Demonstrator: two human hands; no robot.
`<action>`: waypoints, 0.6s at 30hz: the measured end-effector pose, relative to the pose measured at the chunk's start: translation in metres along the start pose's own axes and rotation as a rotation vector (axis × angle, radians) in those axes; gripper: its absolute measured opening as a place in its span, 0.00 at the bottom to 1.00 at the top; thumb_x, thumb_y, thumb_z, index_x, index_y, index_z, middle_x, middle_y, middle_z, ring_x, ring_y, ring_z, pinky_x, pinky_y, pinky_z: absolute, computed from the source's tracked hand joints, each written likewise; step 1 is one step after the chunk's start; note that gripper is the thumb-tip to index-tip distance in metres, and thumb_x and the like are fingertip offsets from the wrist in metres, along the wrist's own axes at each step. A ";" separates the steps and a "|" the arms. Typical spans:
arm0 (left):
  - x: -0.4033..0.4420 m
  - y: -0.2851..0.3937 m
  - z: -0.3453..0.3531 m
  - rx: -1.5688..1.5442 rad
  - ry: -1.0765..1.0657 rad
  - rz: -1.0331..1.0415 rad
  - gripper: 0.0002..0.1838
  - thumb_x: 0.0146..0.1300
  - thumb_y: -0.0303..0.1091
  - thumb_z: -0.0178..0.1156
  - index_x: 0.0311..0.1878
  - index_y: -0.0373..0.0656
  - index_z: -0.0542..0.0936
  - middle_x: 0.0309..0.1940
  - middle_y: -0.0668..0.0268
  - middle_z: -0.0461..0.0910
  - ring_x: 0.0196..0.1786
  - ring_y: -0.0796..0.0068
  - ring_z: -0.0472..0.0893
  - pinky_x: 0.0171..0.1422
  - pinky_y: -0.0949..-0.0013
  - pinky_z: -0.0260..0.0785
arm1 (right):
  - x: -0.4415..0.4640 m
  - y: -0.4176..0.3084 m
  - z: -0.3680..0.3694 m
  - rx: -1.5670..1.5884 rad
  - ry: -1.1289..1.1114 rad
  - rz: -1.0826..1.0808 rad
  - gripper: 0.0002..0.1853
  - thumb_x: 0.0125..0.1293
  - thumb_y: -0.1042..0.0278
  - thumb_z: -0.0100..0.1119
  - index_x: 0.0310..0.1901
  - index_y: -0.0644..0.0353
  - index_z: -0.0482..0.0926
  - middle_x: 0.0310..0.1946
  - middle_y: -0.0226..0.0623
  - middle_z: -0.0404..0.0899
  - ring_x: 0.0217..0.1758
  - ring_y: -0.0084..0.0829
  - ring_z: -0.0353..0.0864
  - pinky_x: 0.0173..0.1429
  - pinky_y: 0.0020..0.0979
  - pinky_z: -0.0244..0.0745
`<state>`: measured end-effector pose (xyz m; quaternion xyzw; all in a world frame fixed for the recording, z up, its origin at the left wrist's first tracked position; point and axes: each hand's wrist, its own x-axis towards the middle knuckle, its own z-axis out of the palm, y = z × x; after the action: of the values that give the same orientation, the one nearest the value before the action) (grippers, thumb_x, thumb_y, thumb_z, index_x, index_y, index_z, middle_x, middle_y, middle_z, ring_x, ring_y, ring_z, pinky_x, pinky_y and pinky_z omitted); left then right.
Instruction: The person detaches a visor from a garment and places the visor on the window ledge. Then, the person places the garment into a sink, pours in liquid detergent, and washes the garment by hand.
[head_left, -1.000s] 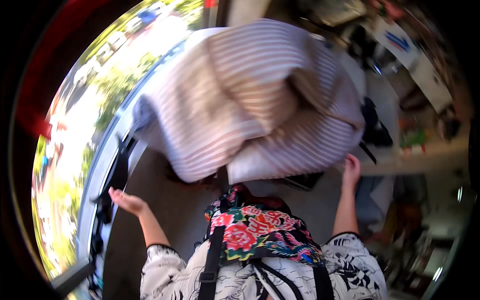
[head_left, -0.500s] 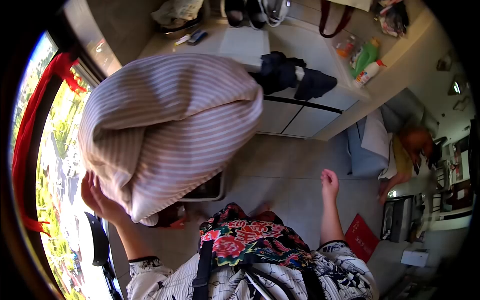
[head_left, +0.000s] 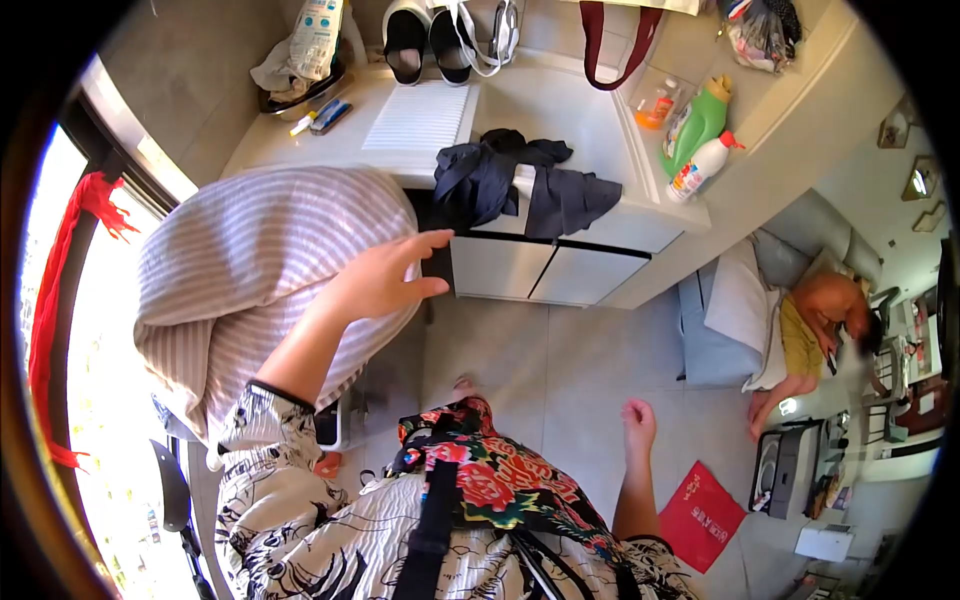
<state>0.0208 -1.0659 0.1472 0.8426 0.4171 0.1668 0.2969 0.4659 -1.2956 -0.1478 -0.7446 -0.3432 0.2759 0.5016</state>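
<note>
A big bulging bundle of striped fabric [head_left: 270, 230], like folded bedding, stands at the left by the window. My left hand [head_left: 375, 280] reaches across its right side, fingers spread and holding nothing; whether the palm touches the cloth I cannot tell. Beyond the fingertips, a dark garment [head_left: 575, 200] with a white patch hangs over the front edge of the white sink [head_left: 545, 105]. My right hand [head_left: 638, 420] is apart from everything, above the floor on my right, its fingers curled in with nothing visible in them.
Shoes [head_left: 405, 45] stand behind the washboard [head_left: 418, 115]. A green bottle [head_left: 697, 125] and a white bottle [head_left: 703, 168] line the sink's right side. A red sheet [head_left: 703, 517] lies on the floor. Another person [head_left: 800, 345] sits on the grey sofa [head_left: 715, 330] at right.
My left hand has left the bundle's lower left side and swung right, over its right side. The bundle sits further left in view. My right hand stays curled, slightly lower.
</note>
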 end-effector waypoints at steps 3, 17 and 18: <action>0.073 -0.030 0.008 0.236 -0.221 -0.053 0.39 0.56 0.50 0.62 0.67 0.41 0.62 0.62 0.55 0.69 0.60 0.57 0.73 0.64 0.58 0.63 | 0.040 -0.030 0.045 -0.011 -0.184 0.030 0.12 0.62 0.72 0.59 0.47 0.62 0.76 0.38 0.33 0.79 0.42 0.23 0.76 0.45 0.23 0.72; 0.339 -0.147 0.032 0.363 -0.239 0.105 0.08 0.54 0.36 0.62 0.38 0.49 0.78 0.28 0.55 0.79 0.37 0.52 0.79 0.42 0.56 0.70 | 0.278 -0.280 0.226 -0.670 -0.259 -0.778 0.35 0.44 0.64 0.73 0.57 0.52 0.73 0.60 0.36 0.68 0.63 0.46 0.64 0.64 0.45 0.61; 0.353 -0.151 0.033 0.358 -0.253 0.105 0.08 0.54 0.36 0.62 0.38 0.49 0.78 0.28 0.55 0.79 0.37 0.52 0.79 0.42 0.56 0.70 | 0.289 -0.275 0.230 -0.671 -0.263 -0.763 0.35 0.44 0.64 0.73 0.57 0.52 0.73 0.60 0.36 0.68 0.63 0.46 0.64 0.64 0.45 0.61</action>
<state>0.1576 -0.7232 0.0374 0.9165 0.3552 -0.0018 0.1837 0.4044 -0.8677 0.0116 -0.6454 -0.7197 0.0397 0.2528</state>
